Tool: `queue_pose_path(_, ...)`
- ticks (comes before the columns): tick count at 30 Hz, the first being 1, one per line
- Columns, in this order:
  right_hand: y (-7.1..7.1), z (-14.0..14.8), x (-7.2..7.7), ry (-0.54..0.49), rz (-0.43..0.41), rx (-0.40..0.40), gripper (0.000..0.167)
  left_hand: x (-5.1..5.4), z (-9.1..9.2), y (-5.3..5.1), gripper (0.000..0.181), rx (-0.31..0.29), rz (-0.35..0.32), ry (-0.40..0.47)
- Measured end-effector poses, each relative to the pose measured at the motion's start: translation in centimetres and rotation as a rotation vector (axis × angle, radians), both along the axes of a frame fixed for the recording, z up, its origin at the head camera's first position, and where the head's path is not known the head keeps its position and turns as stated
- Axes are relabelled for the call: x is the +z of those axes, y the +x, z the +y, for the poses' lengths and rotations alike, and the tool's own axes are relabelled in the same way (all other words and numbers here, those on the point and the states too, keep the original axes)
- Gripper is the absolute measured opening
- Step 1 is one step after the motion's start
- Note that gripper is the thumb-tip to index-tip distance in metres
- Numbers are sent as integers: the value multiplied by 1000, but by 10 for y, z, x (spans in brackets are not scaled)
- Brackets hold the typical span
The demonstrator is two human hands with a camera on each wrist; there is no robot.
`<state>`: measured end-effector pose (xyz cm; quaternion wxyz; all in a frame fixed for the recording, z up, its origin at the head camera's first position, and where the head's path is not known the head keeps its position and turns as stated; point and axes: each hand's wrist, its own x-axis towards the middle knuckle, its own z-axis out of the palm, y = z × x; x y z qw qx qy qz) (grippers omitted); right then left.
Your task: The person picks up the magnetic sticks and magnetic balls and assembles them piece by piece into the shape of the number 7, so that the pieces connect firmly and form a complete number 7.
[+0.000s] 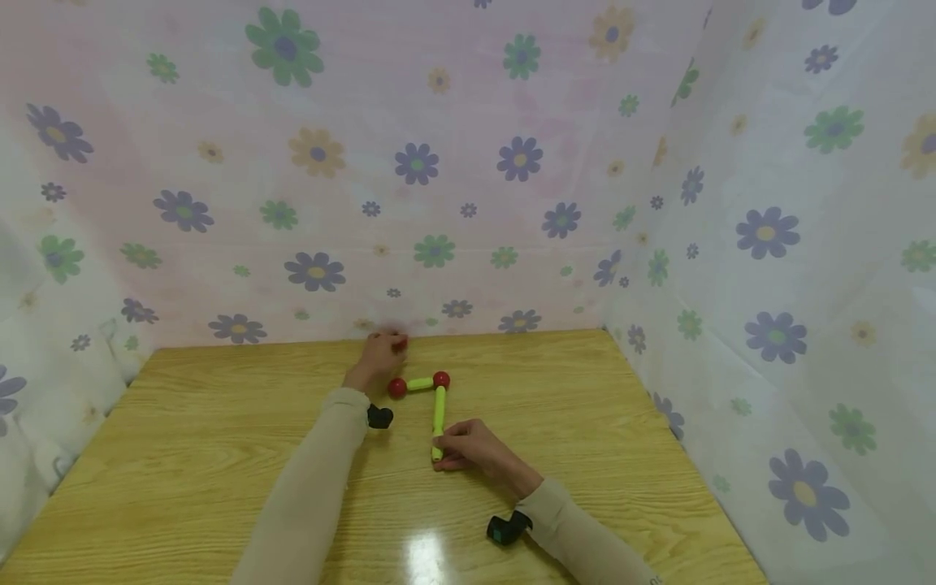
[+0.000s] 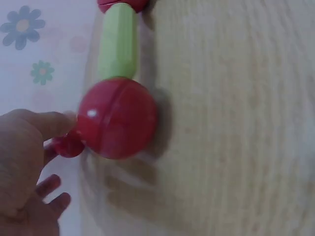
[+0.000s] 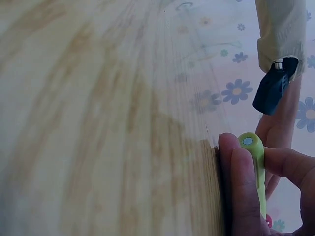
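At the table's back edge, my left hand [image 1: 380,354] holds a small red ball [image 2: 69,145] between thumb and finger. Near that hand lies a red ball [image 1: 397,387], large in the left wrist view. A short lime-green magnetic rod [image 1: 420,383] joins it to another red ball [image 1: 441,379]. From this second ball, a lime-green length of rod [image 1: 439,409] runs toward me. My right hand [image 1: 478,448] pinches its near end, where a round silver tip [image 3: 248,141] shows. Whether this length is one rod or two end to end, I cannot tell.
Everything lies on a wood-grain table [image 1: 585,431]. A flower-patterned sheet [image 1: 468,268] rises right behind its back edge, and another hangs along the right side. Black camera mounts [image 1: 506,530] stick out from both wrists.
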<state>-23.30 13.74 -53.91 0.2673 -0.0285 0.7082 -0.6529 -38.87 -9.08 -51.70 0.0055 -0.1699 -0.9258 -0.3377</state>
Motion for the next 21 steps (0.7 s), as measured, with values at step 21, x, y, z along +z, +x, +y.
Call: queue_pose_path(21, -1, 2, -2, 16, 8, 20, 27, -20, -35, 48, 34, 376, -122, 604)
